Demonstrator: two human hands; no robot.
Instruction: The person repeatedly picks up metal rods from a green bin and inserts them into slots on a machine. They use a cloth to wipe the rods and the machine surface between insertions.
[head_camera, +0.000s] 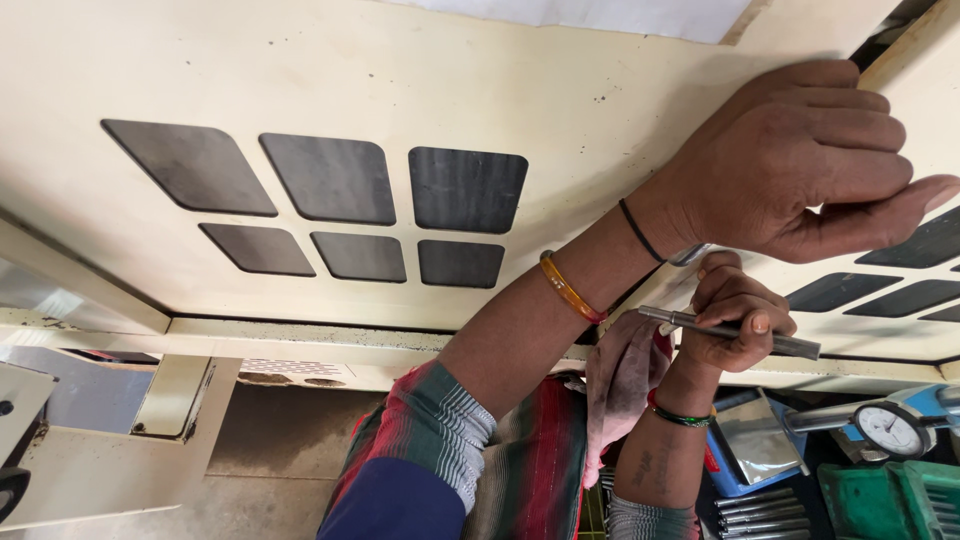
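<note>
- The left hand (800, 165) is laid flat against the cream metal panel (420, 70), fingers held together and stretched toward the right edge of the view; nothing is grasped by it, the grip being released.
- A thin black band (640, 232) and an orange bangle (570, 288) are worn on the left wrist, and a striped sleeve (450, 440) is seen lower on that arm.
- The right hand (735, 320) is found just below the left wrist, its grip clenched around a slim grey metal rod (730, 331).
- The rod is held almost level, slightly tilted down to the right, with one end showing left of the fingers and the darker end sticking out to the right, close to the lower rim of the panel.
- A grey-pink cloth (620, 370) is seen hanging beside the right hand; whether it is gripped by the same hand cannot be told.
- A green bangle (680, 415) is worn on the right wrist.
- Six dark rounded window cutouts (400, 210) are set in two rows in the panel, left of both hands; more of them are seen at the right edge.
- Below the panel, at lower right, a dial gauge (890, 428), a green crate (890, 500), a blue tray (750, 450) and a row of metal bars (760, 512) are to be seen.
</note>
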